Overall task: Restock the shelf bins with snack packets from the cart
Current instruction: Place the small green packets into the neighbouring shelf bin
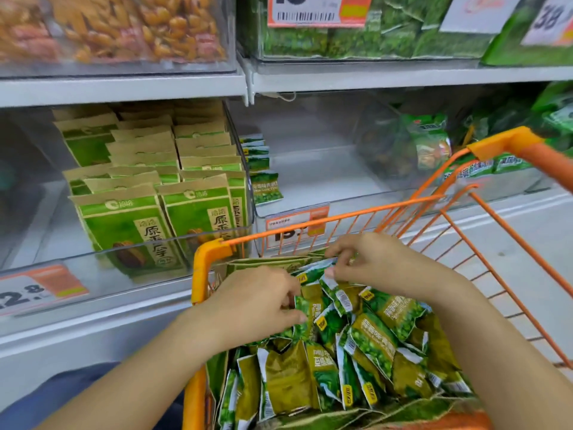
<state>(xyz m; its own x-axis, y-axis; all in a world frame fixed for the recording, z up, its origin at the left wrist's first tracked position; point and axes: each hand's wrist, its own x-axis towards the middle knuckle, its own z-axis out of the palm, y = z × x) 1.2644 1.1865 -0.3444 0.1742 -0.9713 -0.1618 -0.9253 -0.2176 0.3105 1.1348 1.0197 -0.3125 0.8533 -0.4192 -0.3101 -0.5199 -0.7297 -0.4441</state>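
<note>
Bright, even overhead store light, soft shadows. Wide-angle bends the shelf edge (124,85). Top bins (117,32) and price tags (316,10) motion-blurred; glare on clear plastic.

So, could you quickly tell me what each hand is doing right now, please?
Left hand: fingers curled, gripping small green snack packets in the orange wire cart.
Right hand: pinching a packet's edge.

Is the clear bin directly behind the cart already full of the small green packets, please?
No, the clear bin holds only a few small green packets along its left wall, with its floor mostly bare.
</note>
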